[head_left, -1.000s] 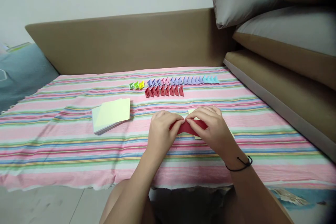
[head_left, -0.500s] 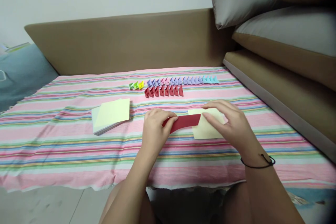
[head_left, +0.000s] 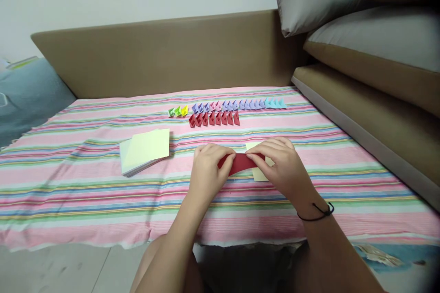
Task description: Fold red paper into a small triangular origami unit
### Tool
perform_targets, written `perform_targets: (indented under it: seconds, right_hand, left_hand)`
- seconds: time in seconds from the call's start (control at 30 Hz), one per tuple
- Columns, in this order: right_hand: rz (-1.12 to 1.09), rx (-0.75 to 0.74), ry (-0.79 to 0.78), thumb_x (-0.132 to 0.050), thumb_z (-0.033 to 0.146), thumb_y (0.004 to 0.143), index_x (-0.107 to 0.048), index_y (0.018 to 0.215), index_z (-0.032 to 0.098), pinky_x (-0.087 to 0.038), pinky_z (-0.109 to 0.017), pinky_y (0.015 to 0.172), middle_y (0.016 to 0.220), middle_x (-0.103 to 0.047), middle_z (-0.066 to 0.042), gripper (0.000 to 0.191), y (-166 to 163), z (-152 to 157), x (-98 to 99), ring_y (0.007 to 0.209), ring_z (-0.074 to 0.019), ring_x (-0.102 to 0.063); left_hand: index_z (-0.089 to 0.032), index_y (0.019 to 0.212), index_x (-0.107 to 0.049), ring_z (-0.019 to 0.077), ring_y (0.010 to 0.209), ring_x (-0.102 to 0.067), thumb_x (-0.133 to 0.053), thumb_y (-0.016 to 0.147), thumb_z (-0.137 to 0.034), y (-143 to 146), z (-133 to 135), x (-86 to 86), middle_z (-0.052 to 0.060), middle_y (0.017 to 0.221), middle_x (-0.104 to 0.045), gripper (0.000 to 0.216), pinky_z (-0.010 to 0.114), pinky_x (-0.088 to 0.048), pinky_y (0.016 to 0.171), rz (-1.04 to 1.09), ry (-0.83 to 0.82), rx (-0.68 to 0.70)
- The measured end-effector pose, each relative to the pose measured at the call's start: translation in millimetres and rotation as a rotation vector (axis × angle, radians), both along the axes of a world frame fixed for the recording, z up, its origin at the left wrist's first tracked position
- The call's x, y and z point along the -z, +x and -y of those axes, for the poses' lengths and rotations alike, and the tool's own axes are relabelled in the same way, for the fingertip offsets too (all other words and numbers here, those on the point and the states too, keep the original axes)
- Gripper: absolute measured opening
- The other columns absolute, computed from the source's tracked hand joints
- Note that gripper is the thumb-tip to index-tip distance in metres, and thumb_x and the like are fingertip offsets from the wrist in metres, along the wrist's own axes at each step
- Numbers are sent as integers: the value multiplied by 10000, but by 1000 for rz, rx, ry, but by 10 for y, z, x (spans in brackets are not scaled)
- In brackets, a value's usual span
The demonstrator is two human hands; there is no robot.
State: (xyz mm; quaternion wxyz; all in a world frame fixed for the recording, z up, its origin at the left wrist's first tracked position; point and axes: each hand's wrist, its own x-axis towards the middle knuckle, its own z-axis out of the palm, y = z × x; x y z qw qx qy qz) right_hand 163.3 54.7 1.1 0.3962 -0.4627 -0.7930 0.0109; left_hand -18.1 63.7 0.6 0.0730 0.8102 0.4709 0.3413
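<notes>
Between both hands is a narrow strip of folded red paper (head_left: 241,163), held just above the striped cloth. My left hand (head_left: 210,167) pinches its left part between thumb and fingers. My right hand (head_left: 280,160), with a black cord on the wrist, pinches it toward the right, and its fingers cover that end. Under the right hand lies a pale yellow sheet (head_left: 258,175), partly hidden. Beyond the hands stands a row of small folded red paper pieces (head_left: 212,119). Behind them runs a longer row of purple, pink and blue folded pieces (head_left: 235,105).
A stack of paper (head_left: 146,149) with a pale yellow top sheet lies to the left. Three green and yellow folded pieces (head_left: 178,111) stand at the back. The striped cloth (head_left: 85,201) covers the seat; a brown backrest (head_left: 165,55) and cushions (head_left: 371,46) border it.
My right hand has moved left from beside the red paper's right end and closed on it. The left hand keeps its pinch and has shifted slightly right.
</notes>
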Motion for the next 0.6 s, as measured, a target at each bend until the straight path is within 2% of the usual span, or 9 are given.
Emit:
perform_targets:
  seconds: [0.2, 0.37, 0.47, 0.53, 0.6]
  right_hand:
    - [-35, 35, 26, -597, 201, 847, -654, 753, 218, -386, -368, 815, 792, -709, 6, 111, 157, -16, -32, 796, -181, -624]
    - [-174, 144, -15, -597, 225, 835, -664, 773, 216, -425, -351, 781, 813, -705, -15, 91, 332, 14, -65, 815, -196, -625]
    - [-368, 206, -165, -609, 266, 818, -674, 787, 219, -448, -325, 742, 850, -709, -22, 86, 374, 24, -64, 832, -200, -632]
    - [-539, 186, -308, -628, 305, 799, -681, 786, 220, -460, -312, 710, 854, -709, -26, 100, 350, 11, -44, 821, -200, -633]
    - [-719, 129, -431, -657, 329, 770, -684, 780, 218, -471, -300, 684, 849, -708, -28, 115, 292, -12, -16, 799, -194, -634]
  left_hand:
    - [-220, 841, -653, 178, 862, -602, -533, 867, -218, -179, -74, -31, -6, 862, -707, 123, 340, -360, 836, -23, 47, -64]
    - [-191, 846, -624, 210, 867, -604, -492, 859, -196, -398, -165, -31, 35, 865, -687, 133, 368, -368, 844, -34, 123, -255]
    - [-178, 821, -607, 198, 839, -604, -479, 867, -236, -406, -182, -40, 48, 840, -664, 148, 333, -415, 812, 197, 57, -291]
    - [-176, 822, -606, 190, 857, -612, -492, 873, -314, -321, -169, -35, 51, 853, -660, 186, 309, -440, 813, 465, -75, -217]
    - [-165, 889, -615, 191, 898, -626, -483, 877, -405, -190, -145, -10, 65, 902, -667, 274, 314, -459, 845, 781, -275, -85]
